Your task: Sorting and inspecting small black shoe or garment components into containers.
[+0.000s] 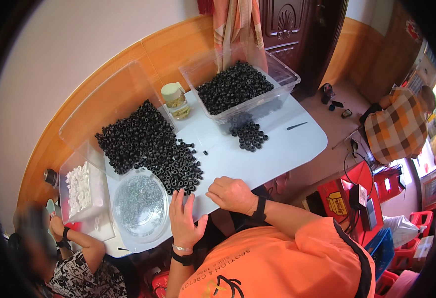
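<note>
My left hand (184,221) lies open at the near edge of the white table, fingers stretched, its tips beside a heap of small black ring-shaped parts (180,169). To its right, my right hand (232,193) is held over the table edge with the fingers curled closed; what they hold, if anything, is hidden. A round clear container (141,206) with many tiny shiny pieces stands left of my left hand. One loose black part (205,152) lies apart from the heap. Further right, several black rings sit grouped together (250,136).
A clear bin (290,79) full of black parts stands at the back, beside a green-lidded jar (176,102). A clear box (96,193) of white pieces is at left, near another person (86,260). A thin dark tool (297,126) lies right. A person in plaid (396,124) sits beyond.
</note>
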Available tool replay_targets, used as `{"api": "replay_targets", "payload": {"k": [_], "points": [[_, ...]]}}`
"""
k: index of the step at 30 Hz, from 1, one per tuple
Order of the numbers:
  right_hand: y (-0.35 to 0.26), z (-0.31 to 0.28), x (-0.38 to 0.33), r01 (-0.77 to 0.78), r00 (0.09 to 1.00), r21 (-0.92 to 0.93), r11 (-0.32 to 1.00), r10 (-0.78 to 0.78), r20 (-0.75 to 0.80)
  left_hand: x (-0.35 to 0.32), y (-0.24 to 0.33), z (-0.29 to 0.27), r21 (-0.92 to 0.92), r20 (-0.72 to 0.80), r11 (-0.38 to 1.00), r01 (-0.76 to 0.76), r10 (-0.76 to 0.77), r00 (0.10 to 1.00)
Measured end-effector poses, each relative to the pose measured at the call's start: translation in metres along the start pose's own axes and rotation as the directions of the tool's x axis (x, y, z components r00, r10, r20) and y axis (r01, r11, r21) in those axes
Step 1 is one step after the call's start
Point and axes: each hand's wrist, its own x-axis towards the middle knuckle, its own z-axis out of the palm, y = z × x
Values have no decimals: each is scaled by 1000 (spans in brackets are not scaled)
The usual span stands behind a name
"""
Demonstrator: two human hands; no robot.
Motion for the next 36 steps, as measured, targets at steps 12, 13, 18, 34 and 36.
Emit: {"api": "replay_targets", "payload": {"k": [12,13,18,34,36], "points": [[2,1,0,39,998,-18,999,-38,43,-16,-11,0,-289,-286,957,-25,-61,956],[2,1,0,41,998,-9,999,-41,48,-18,-11,1,-364,-275,931,12,-120,954],[1,1,3,28,999,-35,999,-27,41,-24,-15,10,-517,-234,848,120,-275,933],[-14,-103,42,65,931,23,998,-53,-361,-22,-17,10,-302,-121,928,219,-265,957],[25,-175,27,163,475,367,916,254,-843,-21,-18,8,-338,-128,908,249,-306,943]]}}
